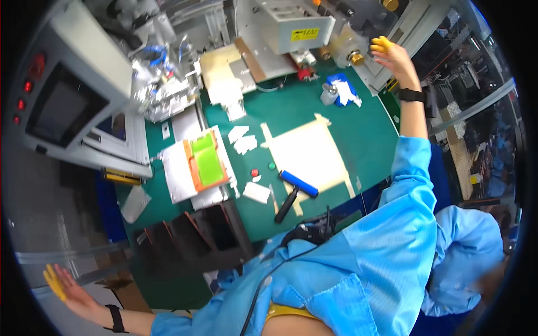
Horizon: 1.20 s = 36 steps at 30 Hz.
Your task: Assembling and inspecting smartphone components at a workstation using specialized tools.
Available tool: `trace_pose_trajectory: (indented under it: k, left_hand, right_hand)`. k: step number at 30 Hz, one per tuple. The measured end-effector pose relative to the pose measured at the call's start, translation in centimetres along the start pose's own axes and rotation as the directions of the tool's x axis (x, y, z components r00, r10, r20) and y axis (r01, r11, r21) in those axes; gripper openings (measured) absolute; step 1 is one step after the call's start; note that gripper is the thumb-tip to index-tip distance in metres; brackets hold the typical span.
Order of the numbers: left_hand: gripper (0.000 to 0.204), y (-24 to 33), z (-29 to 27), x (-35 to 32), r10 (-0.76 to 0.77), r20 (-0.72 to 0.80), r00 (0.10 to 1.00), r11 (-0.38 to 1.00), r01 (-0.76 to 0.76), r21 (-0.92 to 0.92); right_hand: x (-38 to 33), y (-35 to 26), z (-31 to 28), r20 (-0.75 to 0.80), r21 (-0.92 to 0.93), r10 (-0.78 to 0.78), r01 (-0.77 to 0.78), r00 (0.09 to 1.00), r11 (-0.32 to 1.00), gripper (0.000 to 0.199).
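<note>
My left hand [72, 292] is stretched far out at the lower left, fingers apart, with yellow fingertip covers and a black wristband; it holds nothing and hovers away from the bench. My right hand [392, 55] reaches out at the upper right, also with yellow fingertip covers and empty, beside a brass knob [355, 56] on a pale machine. Between them lies the green mat [364, 131] with a cream sheet [308, 152] taped to it. A blue roller with a black handle [296, 192] rests at the sheet's near corner. My blue smock fills the lower middle.
An orange tray with green pieces [207, 161] sits on a white plate left of the sheet. Red [255, 172] and green [272, 166] buttons are nearby. A white machine [291, 25] stands at the back, a grey control box with a screen [56, 106] on the left, and a blue cloth [342, 88] at the back right.
</note>
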<state>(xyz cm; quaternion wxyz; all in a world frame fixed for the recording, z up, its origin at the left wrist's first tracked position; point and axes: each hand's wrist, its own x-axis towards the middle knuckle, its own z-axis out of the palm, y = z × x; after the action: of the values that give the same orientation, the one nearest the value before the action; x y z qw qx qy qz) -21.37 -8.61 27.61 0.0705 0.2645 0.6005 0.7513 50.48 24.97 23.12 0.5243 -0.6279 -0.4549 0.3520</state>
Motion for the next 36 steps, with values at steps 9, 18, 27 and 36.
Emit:
trace_pose_trajectory:
  k: [9,18,27,36]
  left_hand:
    - [0.025,6.4,33.7,-13.9,0.36,0.81,0.464,0.845,-0.53,-0.072]
    - [0.042,-3.8,60.2,-20.0,0.384,0.874,-0.298,0.281,-0.864,-0.418]
    - [0.064,-9.9,69.8,-21.3,0.258,0.876,-0.407,0.081,-0.894,-0.44]
    - [0.056,-11.5,71.7,-21.6,0.296,0.902,-0.314,0.489,-0.761,-0.426]
  right_hand:
    - [9.5,9.1,6.8,0.146,0.221,0.057,-0.089,0.988,0.971,0.049]
    - [13.4,10.5,9.6,0.369,0.437,-0.103,-0.075,0.924,0.896,0.062]
    - [16.7,10.7,12.2,0.331,0.449,-0.194,0.027,0.923,0.893,0.061]
    - [18.4,12.1,13.7,0.355,0.609,-0.219,-0.047,0.909,0.791,0.057]
